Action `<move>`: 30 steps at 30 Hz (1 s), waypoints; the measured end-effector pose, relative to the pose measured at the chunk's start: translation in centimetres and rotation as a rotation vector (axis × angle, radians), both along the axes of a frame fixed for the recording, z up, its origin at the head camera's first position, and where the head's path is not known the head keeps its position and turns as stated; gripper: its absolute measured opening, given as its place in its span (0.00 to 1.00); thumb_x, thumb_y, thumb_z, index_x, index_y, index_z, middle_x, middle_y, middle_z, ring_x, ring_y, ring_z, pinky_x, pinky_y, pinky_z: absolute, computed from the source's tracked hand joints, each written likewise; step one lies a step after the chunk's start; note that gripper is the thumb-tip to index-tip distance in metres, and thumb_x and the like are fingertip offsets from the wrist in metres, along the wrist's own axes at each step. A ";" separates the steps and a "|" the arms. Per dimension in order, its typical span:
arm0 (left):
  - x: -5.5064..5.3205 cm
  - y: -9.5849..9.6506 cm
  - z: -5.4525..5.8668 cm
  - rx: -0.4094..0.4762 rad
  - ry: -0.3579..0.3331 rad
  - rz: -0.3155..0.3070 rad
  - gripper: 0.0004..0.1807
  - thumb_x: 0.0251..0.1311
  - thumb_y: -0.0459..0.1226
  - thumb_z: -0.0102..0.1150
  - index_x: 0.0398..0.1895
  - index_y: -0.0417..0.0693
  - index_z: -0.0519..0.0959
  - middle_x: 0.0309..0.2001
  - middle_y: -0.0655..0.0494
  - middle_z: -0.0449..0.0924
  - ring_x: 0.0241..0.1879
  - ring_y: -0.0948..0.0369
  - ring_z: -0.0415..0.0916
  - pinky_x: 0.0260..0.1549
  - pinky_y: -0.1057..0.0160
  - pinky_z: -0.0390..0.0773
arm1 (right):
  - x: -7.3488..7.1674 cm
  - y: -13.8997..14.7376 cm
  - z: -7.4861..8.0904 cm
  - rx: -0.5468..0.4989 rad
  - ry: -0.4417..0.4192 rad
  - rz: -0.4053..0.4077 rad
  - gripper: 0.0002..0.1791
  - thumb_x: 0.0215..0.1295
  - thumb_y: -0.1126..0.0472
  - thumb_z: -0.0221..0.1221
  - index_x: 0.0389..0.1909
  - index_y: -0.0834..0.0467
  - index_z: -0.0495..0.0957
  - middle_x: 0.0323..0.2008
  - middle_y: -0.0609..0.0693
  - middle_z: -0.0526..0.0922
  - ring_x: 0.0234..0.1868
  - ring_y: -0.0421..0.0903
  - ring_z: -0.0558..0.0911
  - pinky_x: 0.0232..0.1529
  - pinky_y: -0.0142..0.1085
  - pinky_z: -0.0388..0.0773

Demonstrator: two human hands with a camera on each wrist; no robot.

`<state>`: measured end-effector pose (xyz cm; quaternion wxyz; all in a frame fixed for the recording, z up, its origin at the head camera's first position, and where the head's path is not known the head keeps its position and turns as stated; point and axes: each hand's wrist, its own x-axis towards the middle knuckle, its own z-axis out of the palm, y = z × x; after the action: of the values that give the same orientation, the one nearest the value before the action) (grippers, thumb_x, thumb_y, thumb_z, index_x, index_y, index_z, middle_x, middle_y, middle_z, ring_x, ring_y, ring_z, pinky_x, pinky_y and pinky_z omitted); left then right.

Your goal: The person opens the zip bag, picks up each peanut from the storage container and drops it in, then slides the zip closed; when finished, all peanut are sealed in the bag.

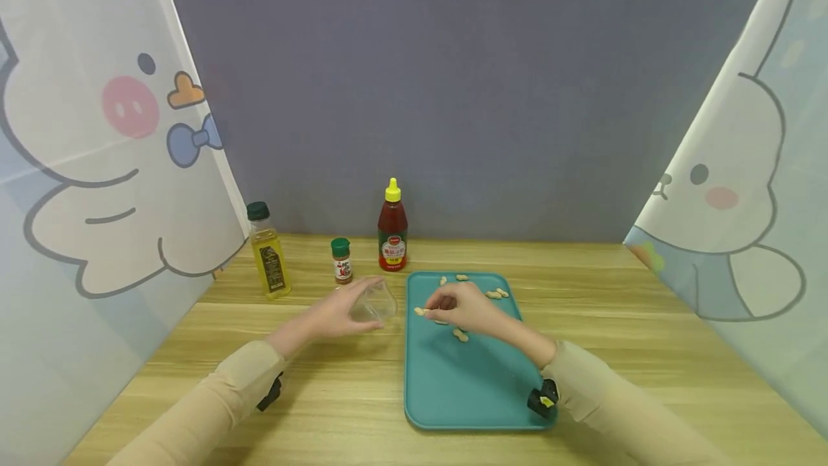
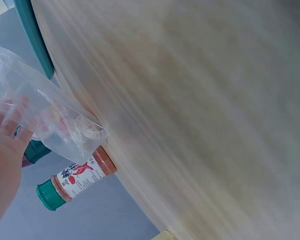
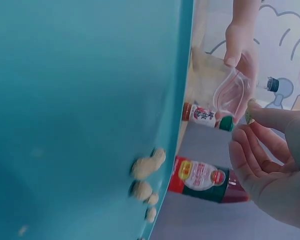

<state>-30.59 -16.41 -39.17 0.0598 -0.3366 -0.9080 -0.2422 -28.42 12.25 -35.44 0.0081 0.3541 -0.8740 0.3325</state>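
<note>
My left hand [image 1: 332,315] holds a clear plastic bag [image 1: 379,303] upright on the wooden table, left of the tray. In the right wrist view the bag's mouth gapes toward my other hand, thumb and fingers around it. My right hand [image 1: 471,310] pinches a peanut [image 1: 420,311] in its shell between thumb and fingertips, above the left part of the teal tray [image 1: 466,394]. Several unshelled peanuts [image 1: 461,335] lie on the tray, mostly in its far half; the hand covers part of that area. The left wrist view shows the bag [image 2: 65,125] hanging thin and see-through.
Behind the bag stand a small green-capped spice jar [image 1: 342,262] and a red sauce bottle [image 1: 392,232] with a yellow tip. An oil bottle [image 1: 268,254] stands farther left. A grey partition [image 1: 420,92] closes off the table's back edge.
</note>
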 end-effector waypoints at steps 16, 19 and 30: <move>0.0 0.0 0.2 0.000 -0.011 -0.003 0.42 0.54 0.52 0.64 0.70 0.52 0.58 0.62 0.51 0.68 0.55 0.55 0.73 0.49 0.53 0.76 | -2.2 -5.3 -0.7 -0.009 0.104 0.048 0.08 0.61 0.59 0.62 0.37 0.58 0.84 0.30 0.47 0.82 0.26 0.34 0.75 0.27 0.25 0.75; 0.0 0.0 0.2 0.006 -0.007 -0.012 0.43 0.54 0.53 0.63 0.70 0.50 0.58 0.63 0.50 0.67 0.56 0.54 0.72 0.50 0.52 0.76 | -2.3 -5.6 -0.8 -0.007 0.098 0.047 0.07 0.60 0.60 0.62 0.37 0.59 0.84 0.30 0.48 0.82 0.26 0.35 0.75 0.26 0.25 0.74; 0.0 0.1 0.2 -0.002 0.010 -0.014 0.44 0.53 0.55 0.63 0.70 0.50 0.57 0.64 0.51 0.66 0.58 0.53 0.71 0.54 0.49 0.74 | -2.5 -5.9 -0.8 0.000 0.078 0.056 0.09 0.61 0.63 0.61 0.39 0.63 0.83 0.32 0.51 0.83 0.28 0.38 0.78 0.28 0.24 0.75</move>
<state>-30.62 -16.32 -38.97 0.0623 -0.3442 -0.9056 -0.2399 -30.87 6.35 -36.25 0.0328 0.3912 -0.8628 0.3184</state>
